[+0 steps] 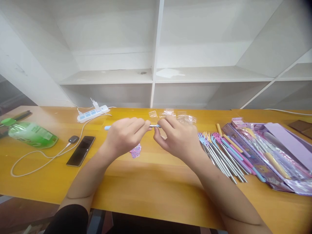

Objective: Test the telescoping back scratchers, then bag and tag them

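My left hand (126, 133) is closed around the light blue handle (107, 127) of a back scratcher, which lies level above the table. A short stretch of its metal rod (154, 126) shows between my hands. My right hand (179, 135) pinches the blue part at the other end, and its fingers hide the shape there. Just below my left hand lies a small stack of pink and purple printed cards (136, 151). To the right of my right hand are several metal rods with coloured claw heads (223, 156) and several loose coloured handles (240, 154).
Clear plastic bags (186, 117) lie behind my hands. At the right stands a purple box (265, 172) with wrapped back scratchers. On the left are a phone (81, 151), a white cable, a power strip (94, 113) and a green bottle (31, 134). White shelving (156, 74) rises behind.
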A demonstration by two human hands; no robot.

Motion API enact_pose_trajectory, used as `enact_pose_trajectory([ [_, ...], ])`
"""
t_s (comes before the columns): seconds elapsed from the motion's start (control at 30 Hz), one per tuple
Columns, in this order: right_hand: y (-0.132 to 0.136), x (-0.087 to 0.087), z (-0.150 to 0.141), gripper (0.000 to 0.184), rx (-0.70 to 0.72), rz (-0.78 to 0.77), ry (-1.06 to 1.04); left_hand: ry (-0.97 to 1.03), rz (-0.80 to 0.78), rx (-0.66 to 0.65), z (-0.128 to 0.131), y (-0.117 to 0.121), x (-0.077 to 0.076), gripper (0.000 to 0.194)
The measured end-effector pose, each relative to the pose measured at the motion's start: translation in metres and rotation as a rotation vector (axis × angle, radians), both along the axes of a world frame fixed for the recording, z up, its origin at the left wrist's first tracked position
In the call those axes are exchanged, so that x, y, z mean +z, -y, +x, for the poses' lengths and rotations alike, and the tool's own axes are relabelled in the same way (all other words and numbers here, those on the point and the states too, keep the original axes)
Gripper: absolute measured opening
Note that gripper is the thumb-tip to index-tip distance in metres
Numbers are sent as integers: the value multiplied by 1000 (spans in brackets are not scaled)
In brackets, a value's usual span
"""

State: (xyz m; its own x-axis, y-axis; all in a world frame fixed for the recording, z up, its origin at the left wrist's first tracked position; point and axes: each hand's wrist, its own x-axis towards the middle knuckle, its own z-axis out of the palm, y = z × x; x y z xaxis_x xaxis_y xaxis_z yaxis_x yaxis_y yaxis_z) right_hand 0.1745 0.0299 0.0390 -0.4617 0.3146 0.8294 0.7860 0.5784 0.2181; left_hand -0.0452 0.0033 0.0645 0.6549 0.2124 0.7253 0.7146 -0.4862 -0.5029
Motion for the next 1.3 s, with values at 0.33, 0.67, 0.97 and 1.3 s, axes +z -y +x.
enact_pose_trajectory([
  [0.33, -12, 1, 11, 24, 11, 140, -10, 72, -7, -45, 1, -3, -3, 3],
  [0.67, -54, 12, 60, 25, 10, 254, -132, 121, 49, 15, -21, -10, 7, 10],
  [0.97, -74, 9, 91, 33, -103, 213, -202, 158, 145, 18, -39, -16, 13, 5],
  [1.3, -149, 4, 182, 36, -325, 71, -349, 225, 112, 78, -81, -32, 19, 9],
])
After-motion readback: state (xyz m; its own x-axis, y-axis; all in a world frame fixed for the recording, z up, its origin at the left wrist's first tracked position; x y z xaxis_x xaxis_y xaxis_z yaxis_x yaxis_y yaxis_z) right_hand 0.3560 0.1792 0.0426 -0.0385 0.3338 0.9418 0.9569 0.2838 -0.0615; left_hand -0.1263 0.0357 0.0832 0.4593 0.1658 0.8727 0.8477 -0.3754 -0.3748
